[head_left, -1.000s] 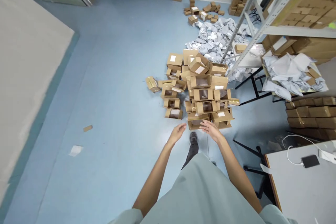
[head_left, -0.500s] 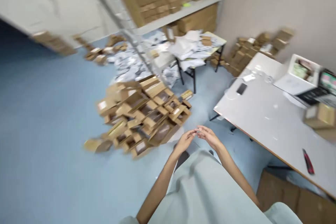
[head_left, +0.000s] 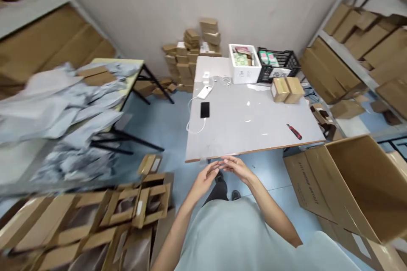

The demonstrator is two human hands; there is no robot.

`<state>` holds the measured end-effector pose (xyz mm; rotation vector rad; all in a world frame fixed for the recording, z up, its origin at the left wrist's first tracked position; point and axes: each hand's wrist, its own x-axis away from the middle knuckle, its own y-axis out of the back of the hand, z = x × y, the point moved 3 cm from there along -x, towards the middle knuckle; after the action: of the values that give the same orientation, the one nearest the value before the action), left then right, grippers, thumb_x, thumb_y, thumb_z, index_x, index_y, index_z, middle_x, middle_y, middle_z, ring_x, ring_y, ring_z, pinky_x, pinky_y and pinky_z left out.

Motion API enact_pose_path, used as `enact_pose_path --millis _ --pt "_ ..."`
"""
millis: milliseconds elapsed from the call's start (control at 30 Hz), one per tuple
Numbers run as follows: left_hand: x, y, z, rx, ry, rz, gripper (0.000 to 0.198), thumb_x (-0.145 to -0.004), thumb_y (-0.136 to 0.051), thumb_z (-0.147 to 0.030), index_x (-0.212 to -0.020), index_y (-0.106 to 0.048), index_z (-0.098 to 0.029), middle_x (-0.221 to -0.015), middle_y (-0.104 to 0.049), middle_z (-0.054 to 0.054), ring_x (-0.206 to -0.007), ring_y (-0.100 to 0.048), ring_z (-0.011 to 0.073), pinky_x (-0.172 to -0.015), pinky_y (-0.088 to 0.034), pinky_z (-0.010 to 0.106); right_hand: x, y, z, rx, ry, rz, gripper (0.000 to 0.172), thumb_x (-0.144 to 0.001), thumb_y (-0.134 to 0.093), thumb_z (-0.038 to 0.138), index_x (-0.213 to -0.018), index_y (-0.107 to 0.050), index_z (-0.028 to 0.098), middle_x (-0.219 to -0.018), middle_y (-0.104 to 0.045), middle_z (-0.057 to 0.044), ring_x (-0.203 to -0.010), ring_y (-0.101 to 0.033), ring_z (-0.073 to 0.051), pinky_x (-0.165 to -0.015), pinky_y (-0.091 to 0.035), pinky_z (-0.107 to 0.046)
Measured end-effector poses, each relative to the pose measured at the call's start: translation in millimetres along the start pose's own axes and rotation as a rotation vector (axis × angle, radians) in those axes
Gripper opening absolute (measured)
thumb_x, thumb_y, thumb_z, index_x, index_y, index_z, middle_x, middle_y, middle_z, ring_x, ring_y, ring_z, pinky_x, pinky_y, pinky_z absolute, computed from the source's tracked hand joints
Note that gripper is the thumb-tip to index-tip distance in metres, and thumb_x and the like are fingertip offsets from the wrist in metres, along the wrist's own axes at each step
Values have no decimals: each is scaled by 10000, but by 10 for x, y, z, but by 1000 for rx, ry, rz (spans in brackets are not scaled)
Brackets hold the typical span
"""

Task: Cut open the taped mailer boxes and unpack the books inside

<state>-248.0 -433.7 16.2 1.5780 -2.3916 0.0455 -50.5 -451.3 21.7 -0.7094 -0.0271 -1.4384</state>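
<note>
My left hand [head_left: 204, 178] and my right hand [head_left: 238, 167] are raised in front of my body, fingertips close together or touching. Both have their fingers stretched out, and I see nothing held in either. Just beyond them is the front edge of a white-topped table [head_left: 235, 118]. On it lie a black phone [head_left: 205, 110], a white phone-like device [head_left: 204, 92] with a white cable, and a red and black utility knife [head_left: 294, 131]. Two small cardboard boxes [head_left: 294, 90] stand toward the back right of the tabletop.
A white bin [head_left: 244, 74] and a black crate [head_left: 294, 63] stand at the table's back. A large open carton [head_left: 321, 182] is at right. Many opened boxes [head_left: 152, 203] cover the lower left. Left, a side table [head_left: 135, 65] bears grey-white bags [head_left: 57, 97]. Shelves flank both sides.
My view has swung right, from the pile of opened boxes to the white-topped table, which now lies straight ahead. My hands keep nearly the same pose, still together in front of me.
</note>
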Motion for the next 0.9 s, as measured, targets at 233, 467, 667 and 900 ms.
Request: enact_pose_path --millis 233,467,667,900 --pt "-885 -289 -203 3 5 287 824 -902 -725 -801 -1481 -686 -216 -1615 -708 189 -1519 -680 387 -1322 -516 580 -165 394 475 -50 89 -262 724 -699 -1005 708 -1228 -835 244 -1157 -870 -64 -1065 -832 -248 -1041 -618 -406" --pt "-1343 -724 -479 -11 -5 533 780 -919 -748 -743 -1505 -686 -232 -1598 -723 176 -1428 -743 377 -1288 -549 573 -39 777 651 -151 167 -480 691 -743 -986 682 -1245 -828 235 -1091 -859 -67 -1028 -821 -252 -1059 -620 -429" --pt "-1771 -1290 -700 -62 -12 624 736 -936 -759 -673 -1517 -699 -225 -1591 -728 172 -1373 -770 367 -1262 -566 573 -103 1429 795 -170 215 -550 682 -758 -984 677 -1248 -831 227 -989 -827 -46 -957 -797 -229 -1009 -602 -405" --pt "-2582 -2403 -1079 -134 -37 596 646 -966 -726 -608 -1481 -726 -218 -1539 -758 173 -1343 -781 352 -1236 -580 574 -300 2709 1376 -134 255 -534 641 -803 -953 674 -1260 -840 238 -993 -826 -53 -966 -786 -231 -1005 -599 -410"
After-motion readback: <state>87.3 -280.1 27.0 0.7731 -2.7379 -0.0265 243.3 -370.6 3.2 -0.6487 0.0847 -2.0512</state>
